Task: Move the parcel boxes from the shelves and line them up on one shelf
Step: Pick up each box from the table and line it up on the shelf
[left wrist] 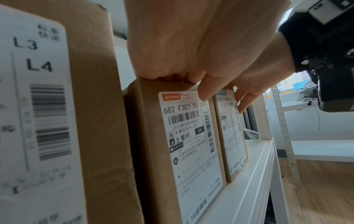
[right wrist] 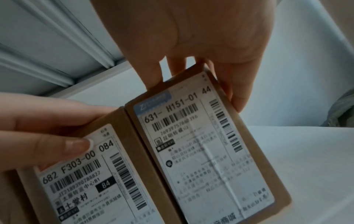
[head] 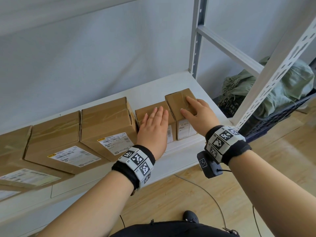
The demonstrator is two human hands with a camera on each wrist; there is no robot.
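Nearest me, the toe of my dark shoe (head: 190,216) stands on the wooden floor (head: 179,199) below the shelf edge. Both my wrists wear black bands with black-and-white square markers.

My left hand (head: 152,127) lies flat on top of the small box with the 682 label (left wrist: 184,144). Its fingers are straight, and the thumb (right wrist: 72,145) bends down over the front edge onto the label. My right hand (head: 198,115) grasps the small box with the 631 label (head: 176,101) from above, with the thumb at the left top edge and a finger (right wrist: 235,97) reaching down its right side.

Both small boxes stand upright at the front of the white shelf (head: 184,151), touching side by side with their labels facing me. The 631 box is the last on the right. To the left of the 682 box the row carries on with a taller box (head: 106,127) just beside it, then a wider box (head: 58,142), both labelled on the front.

A white perforated post (head: 273,79) rises at the shelf's right front corner. Behind the boxes is a pale wall (head: 85,57). Past the post, a green sack (head: 290,86) sits in a dark crate (head: 277,120).
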